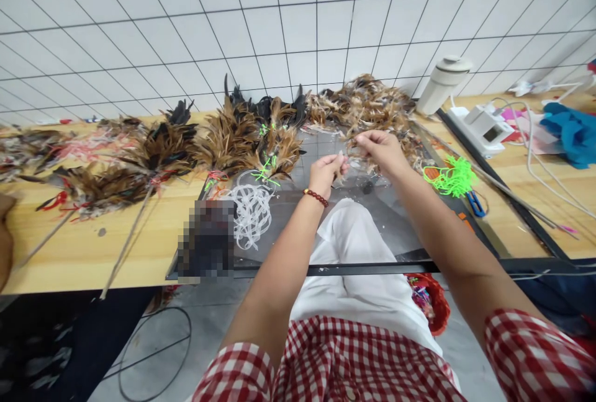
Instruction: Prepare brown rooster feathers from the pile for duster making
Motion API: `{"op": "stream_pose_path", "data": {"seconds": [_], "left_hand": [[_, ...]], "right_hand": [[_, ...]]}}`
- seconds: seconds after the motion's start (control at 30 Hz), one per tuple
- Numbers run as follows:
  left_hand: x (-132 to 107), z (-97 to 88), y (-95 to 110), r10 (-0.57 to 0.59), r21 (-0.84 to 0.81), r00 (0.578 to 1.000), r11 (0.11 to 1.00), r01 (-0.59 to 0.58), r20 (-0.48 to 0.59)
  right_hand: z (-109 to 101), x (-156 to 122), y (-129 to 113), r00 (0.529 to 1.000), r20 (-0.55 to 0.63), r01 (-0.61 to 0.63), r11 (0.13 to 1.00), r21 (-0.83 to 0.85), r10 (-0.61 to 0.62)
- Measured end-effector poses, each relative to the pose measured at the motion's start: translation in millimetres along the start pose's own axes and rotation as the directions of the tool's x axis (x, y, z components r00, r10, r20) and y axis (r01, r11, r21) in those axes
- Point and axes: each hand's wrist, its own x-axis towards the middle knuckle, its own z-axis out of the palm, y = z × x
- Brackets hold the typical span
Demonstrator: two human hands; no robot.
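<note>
My left hand (pixel 327 172), with a dark red bead bracelet on its wrist, is closed in a pinch around small pale-brown feathers (pixel 341 177). To its right and a little higher, my right hand (pixel 380 149) has thumb and forefinger pressed together. Whatever sits between those fingertips is too small to make out. Just behind the right hand lies a heap of loose brown feathers (pixel 372 104). Both hands are raised over a dark glass-like panel (pixel 288 228), apart from each other. Bundled brown and black feathers (pixel 228 135) tied with green strips stand left of them.
White plastic strips (pixel 251 209) lie coiled at left, green strips (pixel 449 177) at right beside a blue cutter (pixel 475 203). A white bottle (pixel 443 85) and a white power strip (pixel 482 126) stand at back right. Feather bundles on sticks (pixel 128 241) lie at left. A red basket (pixel 437 309) sits below.
</note>
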Motion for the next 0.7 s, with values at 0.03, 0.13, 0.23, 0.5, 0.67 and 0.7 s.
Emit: {"op": "stream_pose_path", "data": {"seconds": [0.03, 0.13, 0.23, 0.5, 0.67, 0.7], "left_hand": [[0, -0.4, 2, -0.001, -0.058, 1.0, 0.998, 0.0, -0.021], [1, -3.3, 7, -0.012, -0.193, 0.997, 0.981, -0.002, -0.073], [5, -6.4, 7, -0.041, -0.248, 0.992, 0.969, 0.011, -0.116], [3, -3.4, 8, -0.125, -0.254, 0.988, 0.962, 0.098, -0.091], [1, -2.4, 4, -0.21, -0.287, 0.978, 0.936, 0.204, 0.012], [1, -3.0, 3, -0.208, -0.287, 0.978, 0.936, 0.204, 0.02]], "right_hand": [[-7, 4, 0, 0.998, -0.051, 0.017, 0.994, -0.112, -0.023], [-23, 15, 2, 0.997, -0.023, 0.051, 0.854, -0.517, -0.074], [-19, 17, 9, 0.986, 0.141, 0.167, 0.656, -0.736, -0.092], [13, 3, 14, 0.922, 0.206, 0.366, 0.557, -0.746, -0.329], [10, -29, 15, 0.746, 0.297, 0.648, 0.549, -0.528, -0.596], [11, -36, 17, 0.741, 0.319, 0.657, 0.536, -0.531, -0.591]]}}
